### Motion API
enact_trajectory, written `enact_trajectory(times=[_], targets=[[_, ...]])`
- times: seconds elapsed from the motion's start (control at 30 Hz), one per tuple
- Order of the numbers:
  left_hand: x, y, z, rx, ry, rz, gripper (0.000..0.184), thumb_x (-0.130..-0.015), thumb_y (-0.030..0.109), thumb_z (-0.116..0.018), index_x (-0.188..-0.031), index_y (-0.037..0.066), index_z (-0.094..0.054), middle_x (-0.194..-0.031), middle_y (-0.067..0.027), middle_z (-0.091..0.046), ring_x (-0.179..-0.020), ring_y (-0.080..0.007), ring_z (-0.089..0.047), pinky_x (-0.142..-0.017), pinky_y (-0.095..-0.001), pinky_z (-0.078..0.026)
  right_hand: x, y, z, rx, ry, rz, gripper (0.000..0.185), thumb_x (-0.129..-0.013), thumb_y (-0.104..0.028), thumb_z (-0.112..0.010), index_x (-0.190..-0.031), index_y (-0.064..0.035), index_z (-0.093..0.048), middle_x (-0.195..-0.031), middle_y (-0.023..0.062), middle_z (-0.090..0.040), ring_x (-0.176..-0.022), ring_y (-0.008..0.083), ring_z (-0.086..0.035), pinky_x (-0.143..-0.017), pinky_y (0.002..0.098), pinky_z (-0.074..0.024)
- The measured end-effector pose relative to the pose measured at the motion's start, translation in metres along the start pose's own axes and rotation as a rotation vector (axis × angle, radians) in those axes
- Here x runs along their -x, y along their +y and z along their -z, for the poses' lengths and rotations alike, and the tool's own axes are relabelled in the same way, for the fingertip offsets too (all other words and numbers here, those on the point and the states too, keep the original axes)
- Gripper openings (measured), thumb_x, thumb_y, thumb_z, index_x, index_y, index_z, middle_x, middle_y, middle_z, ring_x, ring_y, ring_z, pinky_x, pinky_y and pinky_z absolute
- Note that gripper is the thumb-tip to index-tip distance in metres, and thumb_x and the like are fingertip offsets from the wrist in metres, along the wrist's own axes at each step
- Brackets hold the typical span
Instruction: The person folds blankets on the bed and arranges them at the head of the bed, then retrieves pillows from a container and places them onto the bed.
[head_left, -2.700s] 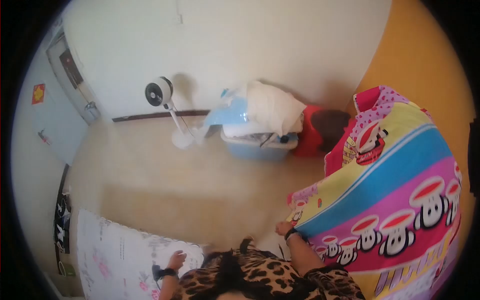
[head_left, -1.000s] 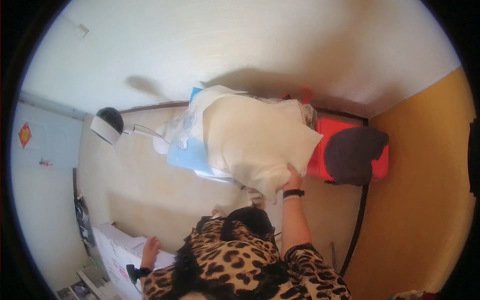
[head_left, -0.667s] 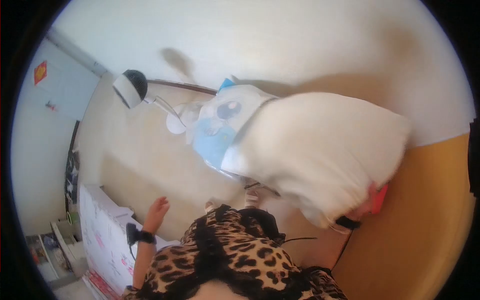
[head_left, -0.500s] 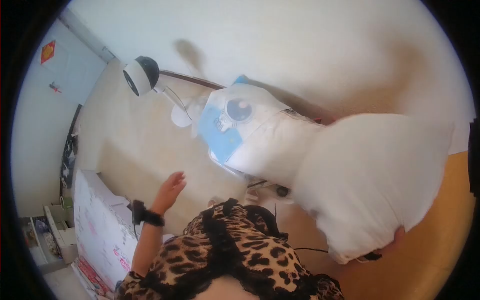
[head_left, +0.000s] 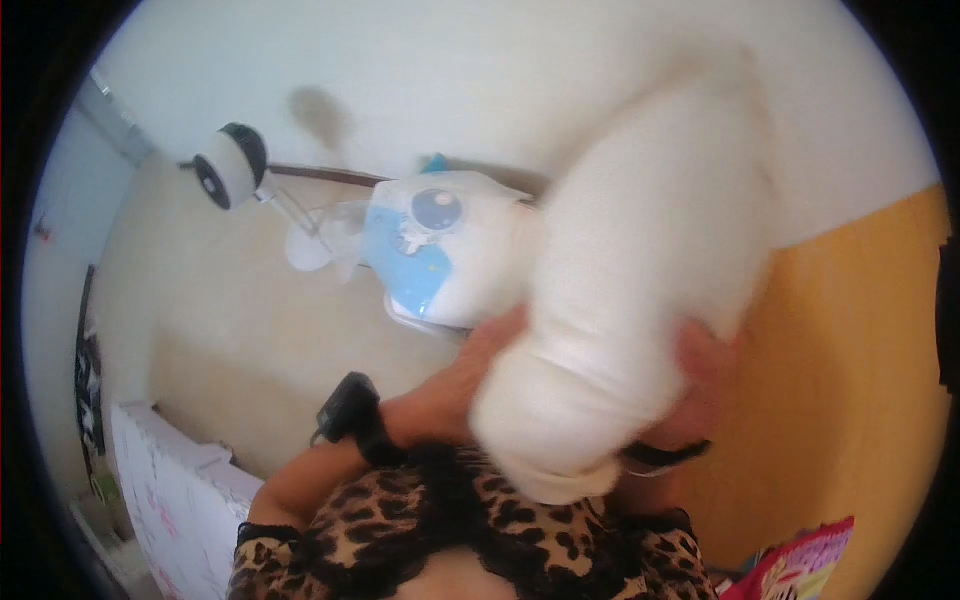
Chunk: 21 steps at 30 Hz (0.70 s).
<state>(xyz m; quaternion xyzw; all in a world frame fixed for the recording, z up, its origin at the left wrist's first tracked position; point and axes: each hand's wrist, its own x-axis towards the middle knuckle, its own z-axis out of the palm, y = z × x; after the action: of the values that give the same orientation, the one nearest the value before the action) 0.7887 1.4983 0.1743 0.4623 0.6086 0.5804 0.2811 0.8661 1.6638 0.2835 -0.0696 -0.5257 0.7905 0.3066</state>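
Observation:
A plump white pillow (head_left: pixel 650 240) is held upright before my chest, blurred by motion and creased near its lower end. My left hand (head_left: pixel 485 350) presses against its left side, the fingers partly hidden behind the cloth. On the right side my right hand (head_left: pixel 700 385) grips it, smeared by movement. Beyond the pillow lies a white and light-blue padded surface with a printed round blue eye (head_left: pixel 437 209), partly covered by the pillow.
A black and white fan (head_left: pixel 230 165) on a stand is at the far left by the wall. A white box-like piece with pink flowers (head_left: pixel 170 500) stands at lower left. A red and pink packet (head_left: pixel 800 565) shows at lower right, near an orange-yellow surface (head_left: pixel 850 330).
My left hand has come from the open space at left onto the pillow. The pillow has swung up and leftward, now upright in front of me. The view has shifted right.

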Motion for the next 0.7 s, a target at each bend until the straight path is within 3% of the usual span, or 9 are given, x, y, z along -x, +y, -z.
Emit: enact_trajectory(times=[0.13, 0.17, 0.27, 0.33, 0.4, 0.47, 0.53, 0.6, 0.7], targets=[[0.043, -0.002, 0.015, 0.104, 0.381, 0.054, 0.073, -0.079, 0.030, -0.062, -0.133, -0.001, -0.025, -0.136, -0.0211, -0.028, -0.124, -0.0320, -0.030, -0.104, -0.0399, -0.024, 0.022, 0.029, -0.066, -0.184, -0.087, -0.123, 0.052, -0.080, 0.000, -0.058, -0.125, -0.0043, -0.034, -0.105, 0.0082, -0.054, -0.091, 0.0155, -0.056, -0.078, 0.0297, -0.0476], [0.055, -0.005, 0.025, 0.105, 0.514, 0.074, 0.069, -0.080, 0.029, -0.060, -0.132, -0.002, -0.027, -0.135, -0.0213, -0.030, -0.123, -0.0320, -0.032, -0.103, -0.0400, -0.025, 0.024, 0.031, -0.080, -0.331, -0.037, -0.217, 0.053, -0.072, 0.008, -0.058, -0.121, -0.0018, -0.039, -0.093, 0.0072, -0.056, -0.083, 0.0151, -0.057, -0.075, 0.0289, -0.0486], [0.108, -0.008, 0.060, 0.020, 0.910, 0.140, 0.059, -0.083, 0.028, -0.054, -0.128, -0.004, -0.032, -0.131, -0.0219, -0.035, -0.120, -0.0320, -0.036, -0.101, -0.0401, -0.028, 0.019, 0.054, -0.093, -0.397, -0.372, -0.258, 0.052, -0.083, -0.002, -0.059, -0.125, -0.0032, -0.030, -0.102, 0.0087, -0.053, -0.098, 0.0155, -0.053, -0.083, 0.0301, -0.0454], [0.144, -0.009, 0.084, -0.061, 1.131, 0.182, 0.053, -0.086, 0.026, -0.050, -0.126, -0.005, -0.035, -0.128, -0.0223, -0.038, -0.117, -0.0320, -0.039, -0.100, -0.0401, -0.030, 0.015, 0.089, -0.077, -0.462, -0.653, -0.316, 0.044, -0.085, -0.005, -0.058, -0.122, -0.0025, -0.035, -0.103, 0.0073, -0.053, -0.098, 0.0129, -0.051, -0.082, 0.0289, -0.0450], [0.180, -0.007, 0.102, -0.152, 1.300, 0.240, 0.048, -0.088, 0.025, -0.046, -0.123, -0.006, -0.038, -0.125, -0.0227, -0.042, -0.115, -0.0320, -0.041, -0.099, -0.0402, -0.032, 0.007, 0.127, -0.051, -0.216, -0.623, -0.167, 0.031, -0.086, -0.005, -0.056, -0.114, -0.0018, -0.045, -0.100, 0.0058, -0.055, -0.092, 0.0110, -0.052, -0.079, 0.0267, -0.0443], [0.214, -0.004, 0.106, -0.293, 1.385, 0.347, 0.044, -0.090, 0.024, -0.042, -0.121, -0.008, -0.042, -0.123, -0.0231, -0.045, -0.112, -0.0320, -0.044, -0.098, -0.0403, -0.034, -0.008, 0.189, 0.012, 0.039, -0.428, -0.291, 0.020, -0.087, -0.009, -0.055, -0.105, -0.0018, -0.052, -0.095, 0.0045, -0.056, -0.087, 0.0105, -0.052, -0.077, 0.0243, -0.0434], [0.248, 0.000, 0.099, -0.471, 1.333, 0.520, 0.044, -0.091, 0.028, -0.041, -0.120, -0.006, -0.044, -0.121, -0.0204, -0.048, -0.109, -0.0271, -0.047, -0.096, -0.0380, -0.037, -0.025, 0.246, 0.098, 0.563, -0.193, -0.299, 0.027, -0.089, -0.020, -0.050, -0.106, -0.0001, -0.053, -0.094, 0.0076, -0.058, -0.087, 0.0160, -0.054, -0.080, 0.0283, -0.0435], [0.243, -0.001, 0.076, 0.009, 1.654, 0.372, 0.045, -0.091, 0.028, -0.042, -0.122, -0.004, -0.043, -0.122, -0.0174, -0.048, -0.110, -0.0264, -0.049, -0.094, -0.0369, -0.039, -0.030, 0.301, 0.200, 0.757, 0.040, -0.354, 0.030, -0.087, -0.020, -0.051, -0.107, 0.0023, -0.052, -0.102, 0.0154, -0.057, -0.095, 0.0239, -0.054, -0.085, 0.0347, -0.0425], [0.209, 0.010, 0.041, 0.353, 1.825, 0.430, 0.045, -0.090, 0.026, -0.043, -0.124, -0.002, -0.040, -0.122, -0.0151, -0.049, -0.110, -0.0276, -0.049, -0.093, -0.0373, -0.041, -0.036, 0.408, 0.400, 1.307, -0.021, -0.495, 0.065, -0.084, -0.042, -0.054, -0.130, 0.0019, -0.037, -0.133, 0.0221, -0.037, -0.127, 0.0353, -0.029, -0.108, 0.0403, -0.0200]])
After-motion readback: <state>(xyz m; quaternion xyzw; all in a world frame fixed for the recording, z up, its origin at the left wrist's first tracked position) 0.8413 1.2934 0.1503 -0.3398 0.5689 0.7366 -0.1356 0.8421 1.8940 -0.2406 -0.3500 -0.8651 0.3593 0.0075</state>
